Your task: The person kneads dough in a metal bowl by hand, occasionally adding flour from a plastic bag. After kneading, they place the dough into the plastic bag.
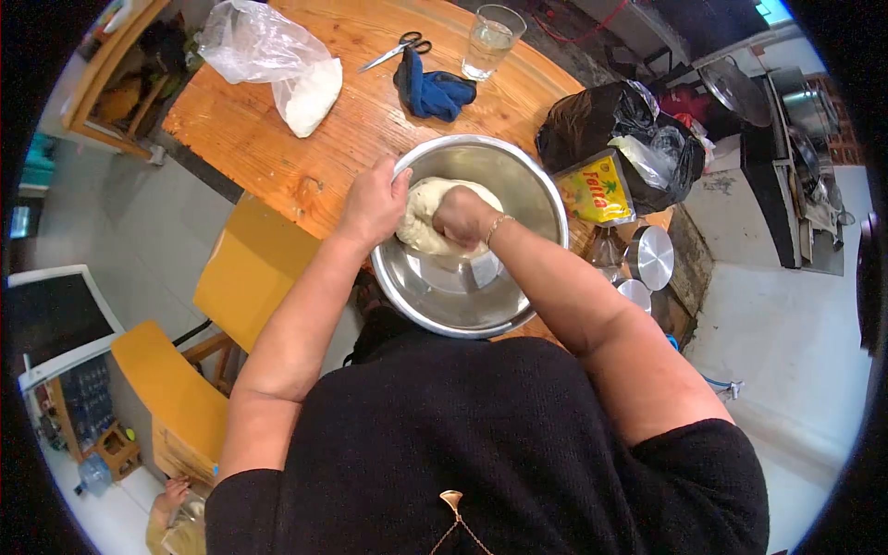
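A large steel bowl stands at the near edge of the wooden table. Pale dough lies in the far part of the bowl. My left hand grips the bowl's left rim, thumb on the inner side and fingers outside. Inside the bowl my right hand is pressed into the dough as a fist, its fingertips hidden. A thin bracelet circles the right wrist.
A plastic bag of flour, scissors, a blue cloth and a glass of water lie beyond the bowl. Right: black bag, yellow packet, jars. Left: yellow chairs, another person's hand.
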Motion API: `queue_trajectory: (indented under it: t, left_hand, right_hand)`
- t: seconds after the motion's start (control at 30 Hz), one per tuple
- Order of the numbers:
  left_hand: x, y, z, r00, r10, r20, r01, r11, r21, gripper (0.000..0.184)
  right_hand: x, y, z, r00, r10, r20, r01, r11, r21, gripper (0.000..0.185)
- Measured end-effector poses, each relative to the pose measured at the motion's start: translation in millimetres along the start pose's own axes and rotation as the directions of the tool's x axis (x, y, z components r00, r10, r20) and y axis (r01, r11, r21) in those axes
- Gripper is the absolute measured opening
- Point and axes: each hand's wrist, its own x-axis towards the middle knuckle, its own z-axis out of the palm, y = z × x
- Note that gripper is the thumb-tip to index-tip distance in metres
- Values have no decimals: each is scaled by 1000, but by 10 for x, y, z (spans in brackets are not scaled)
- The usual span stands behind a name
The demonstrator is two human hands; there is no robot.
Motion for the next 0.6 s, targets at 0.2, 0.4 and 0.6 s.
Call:
queue_trajectory:
  t: [0.2, 0.4, 0.6]
  left_hand:
    - [-12, -2, 32, 999, 26, -41, -23, 997, 72, 28]
    - [3, -15, 69, 996, -33, -81, 46, 986, 162, 28]
    - [12, -38, 83, 998, -15, -68, 23, 993, 117, 26]
  right_hand:
    - [94, 97, 65, 840, 461, 286, -263, -116, 958, 13]
    - [-523, -135, -39, 961, 263, 83, 56, -483, 874, 15]
    - [-906, 216, -198, 906, 413, -92, -33, 287, 957, 26]
